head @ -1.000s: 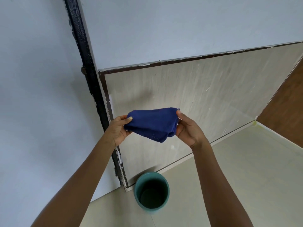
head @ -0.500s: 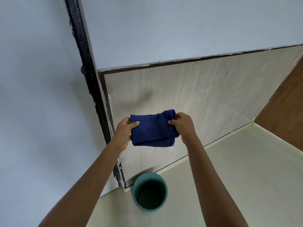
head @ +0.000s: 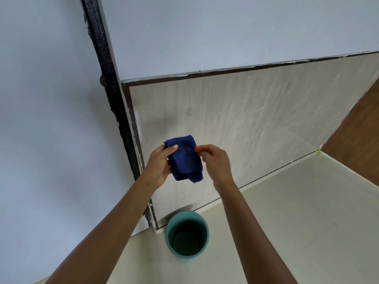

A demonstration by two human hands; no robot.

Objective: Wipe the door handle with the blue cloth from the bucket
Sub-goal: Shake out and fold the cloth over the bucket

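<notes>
No brand, label or writing readable anywhere.

Held at frame centre: cloth (head: 185,158), dark blue, soft terry-like nap, folded into a thick upright pad with a loose corner hanging at its lower right. Gripped by left hand (head: 159,168), thumb pressed flat across the upper left of the fabric, fingers hidden behind it. Right hand (head: 216,161) just beside the right edge of the cloth, fingertips pinched together and blurred; cannot tell whether touching the fabric or holding anything. Both bare forearms rising from the bottom edge of the frame.

Below the hands, lower centre: bucket (head: 187,234), teal, smooth plastic, round, upright on the floor (head: 297,212), dark inside; contents not discernible. Standing just beside the bottom corner of the panel, well apart from the cloth.

Behind the hands: pale beige panel (head: 235,124), faint streaked grain with white scratches, edged in thin dark trim with chipped white paint. Running from top centre down to the bucket: black frame strip (head: 111,95), rough and flaking. Pale blue-grey painted wall (head: 41,119) filling the left and top. Brown wood-toned surface (head: 361,136) at the right edge. Floor of smooth cream tiles with a thin grout line.
</notes>
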